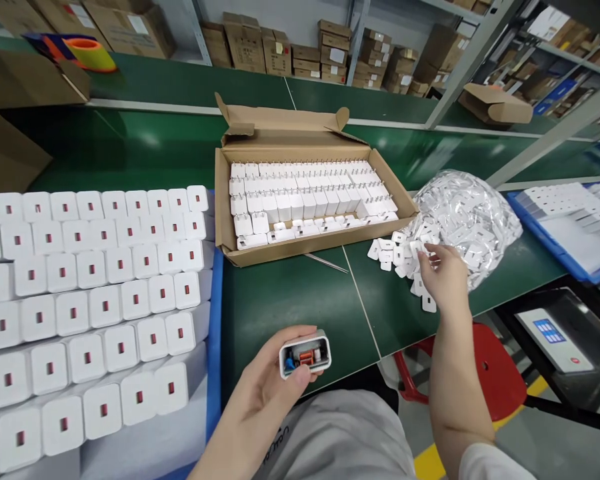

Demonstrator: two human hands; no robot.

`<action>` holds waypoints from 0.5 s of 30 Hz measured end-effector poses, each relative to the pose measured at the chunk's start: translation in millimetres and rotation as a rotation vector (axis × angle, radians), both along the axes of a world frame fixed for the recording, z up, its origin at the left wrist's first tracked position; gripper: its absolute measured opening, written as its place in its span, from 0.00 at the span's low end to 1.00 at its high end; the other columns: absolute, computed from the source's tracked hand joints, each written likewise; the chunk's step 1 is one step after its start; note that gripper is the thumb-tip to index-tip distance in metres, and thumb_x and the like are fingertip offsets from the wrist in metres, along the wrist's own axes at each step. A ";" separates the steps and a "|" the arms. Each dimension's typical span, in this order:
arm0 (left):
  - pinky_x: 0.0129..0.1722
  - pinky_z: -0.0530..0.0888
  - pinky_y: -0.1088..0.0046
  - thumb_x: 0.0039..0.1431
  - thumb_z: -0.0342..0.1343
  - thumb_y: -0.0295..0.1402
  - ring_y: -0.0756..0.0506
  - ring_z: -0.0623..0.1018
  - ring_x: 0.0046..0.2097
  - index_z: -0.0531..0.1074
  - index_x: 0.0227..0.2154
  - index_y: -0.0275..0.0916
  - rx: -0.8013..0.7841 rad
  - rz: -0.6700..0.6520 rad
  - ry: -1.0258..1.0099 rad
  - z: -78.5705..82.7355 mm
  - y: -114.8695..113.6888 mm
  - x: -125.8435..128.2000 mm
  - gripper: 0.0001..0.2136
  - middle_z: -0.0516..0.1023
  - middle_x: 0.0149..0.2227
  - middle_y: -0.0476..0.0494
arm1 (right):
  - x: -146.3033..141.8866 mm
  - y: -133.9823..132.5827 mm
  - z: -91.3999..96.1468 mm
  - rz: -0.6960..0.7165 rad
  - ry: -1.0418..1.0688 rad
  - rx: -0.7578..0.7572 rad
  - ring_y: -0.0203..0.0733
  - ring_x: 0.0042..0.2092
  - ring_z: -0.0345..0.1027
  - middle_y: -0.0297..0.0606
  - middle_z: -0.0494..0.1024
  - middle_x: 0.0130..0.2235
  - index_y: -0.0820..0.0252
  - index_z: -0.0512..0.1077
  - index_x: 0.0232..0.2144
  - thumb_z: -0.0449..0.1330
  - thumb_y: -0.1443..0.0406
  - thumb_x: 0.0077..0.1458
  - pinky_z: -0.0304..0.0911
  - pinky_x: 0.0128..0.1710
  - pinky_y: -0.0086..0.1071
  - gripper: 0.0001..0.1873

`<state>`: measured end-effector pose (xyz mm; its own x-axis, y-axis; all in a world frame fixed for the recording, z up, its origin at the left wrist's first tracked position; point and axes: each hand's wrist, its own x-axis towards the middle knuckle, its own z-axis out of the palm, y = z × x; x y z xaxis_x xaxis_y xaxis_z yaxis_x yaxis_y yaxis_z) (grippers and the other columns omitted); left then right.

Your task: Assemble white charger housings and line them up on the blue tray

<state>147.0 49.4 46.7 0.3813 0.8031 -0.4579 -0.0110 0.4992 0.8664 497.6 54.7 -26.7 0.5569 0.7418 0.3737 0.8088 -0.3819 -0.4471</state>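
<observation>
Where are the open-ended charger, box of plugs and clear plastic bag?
Open-ended charger (306, 358): head view, orange part inside.
Box of plugs (325, 242): head view, front wall.
Clear plastic bag (473, 217): head view, film's middle.

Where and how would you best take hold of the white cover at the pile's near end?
Probably by its opposite side edges, pinched from above on the near side with the right hand: the white cover looks thin and flat on the green table, while other covers crowd its far side.

The left hand (273, 377) curls in a grip near the front edge of the bench (275, 293); the right arm (453, 373) crosses that edge, right hand (447, 270) half-curled.
</observation>
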 end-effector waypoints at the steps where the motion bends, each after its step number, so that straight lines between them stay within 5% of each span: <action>1: 0.44 0.75 0.70 0.54 0.65 0.48 0.43 0.77 0.40 0.76 0.45 0.42 0.020 -0.010 0.015 2.1 0.9 -1.1 0.20 0.78 0.40 0.42 | 5.3 2.9 -5.9 -0.022 -0.033 -0.036 0.48 0.35 0.68 0.50 0.75 0.41 0.68 0.76 0.42 0.55 0.58 0.57 0.66 0.43 0.46 0.19; 7: 0.40 0.73 0.73 0.57 0.62 0.47 0.45 0.77 0.37 0.75 0.47 0.40 -0.057 -0.070 -0.056 -8.7 7.9 -8.5 0.20 0.79 0.38 0.41 | 5.3 14.6 -30.9 -0.118 -0.072 -0.031 0.55 0.41 0.65 0.50 0.73 0.37 0.65 0.74 0.38 0.56 0.60 0.53 0.63 0.45 0.48 0.16; 15: 0.41 0.73 0.71 0.59 0.62 0.43 0.43 0.78 0.38 0.71 0.54 0.39 -0.092 -0.027 -0.151 -17.4 8.5 -14.0 0.23 0.79 0.38 0.40 | 6.2 10.9 -29.2 -0.118 -0.092 0.010 0.52 0.40 0.65 0.47 0.75 0.35 0.62 0.73 0.36 0.55 0.60 0.55 0.61 0.46 0.47 0.12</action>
<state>133.0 57.9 29.3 0.4722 0.7489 -0.4649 -0.1230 0.5783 0.8065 503.7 65.6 -55.9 0.6029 0.6693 0.4342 0.7964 -0.4727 -0.3773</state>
